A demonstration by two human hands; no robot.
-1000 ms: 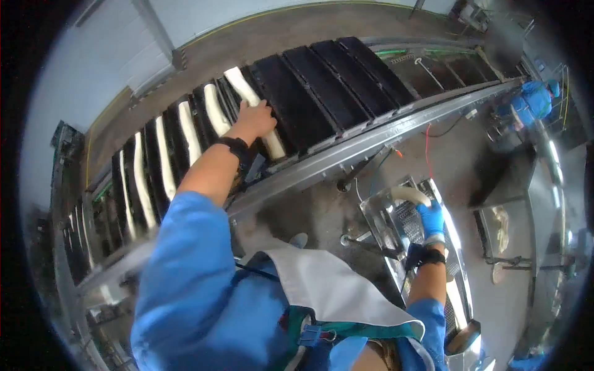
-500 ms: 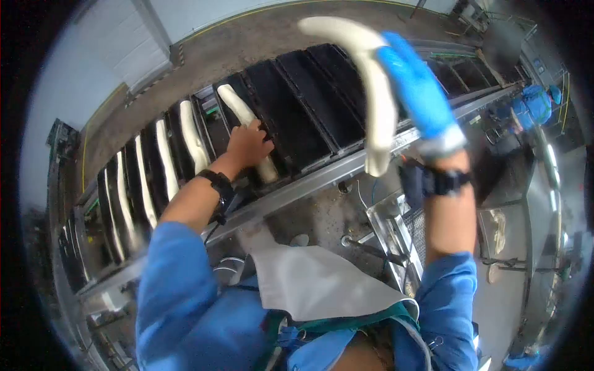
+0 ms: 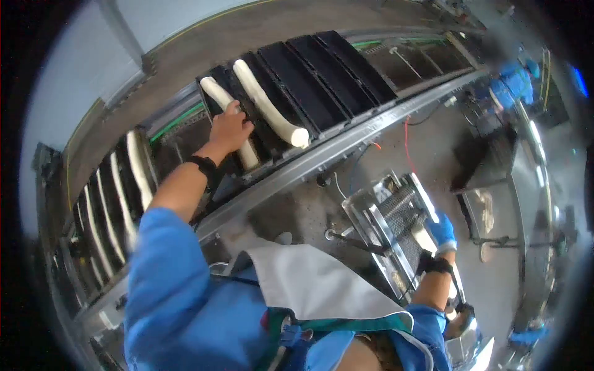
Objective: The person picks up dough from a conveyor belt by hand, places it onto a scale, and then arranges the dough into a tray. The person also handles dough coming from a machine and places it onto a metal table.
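My bare left hand [image 3: 230,128] lies with fingers curled over a long white piece [image 3: 212,91] in a black tray of the slanted conveyor [image 3: 322,68]. A second long white piece [image 3: 270,111] lies in the tray just to its right, its cut end over the conveyor's metal rail. My right hand [image 3: 442,230], in a blue glove, is down at a metal mesh chute [image 3: 396,213] by my right side. A pale lump [image 3: 423,238] sits beside the glove; whether the fingers grip it is unclear.
More white pieces [image 3: 139,168] fill trays at the conveyor's left end. Trays to the right are bare black. A person in blue [image 3: 510,83] works at the far right. A steel table [image 3: 495,173] stands right of the chute.
My right hand swung a white piece up, laid it in the tray right of my left hand, then dropped back to the chute. The filled trays have shifted left.
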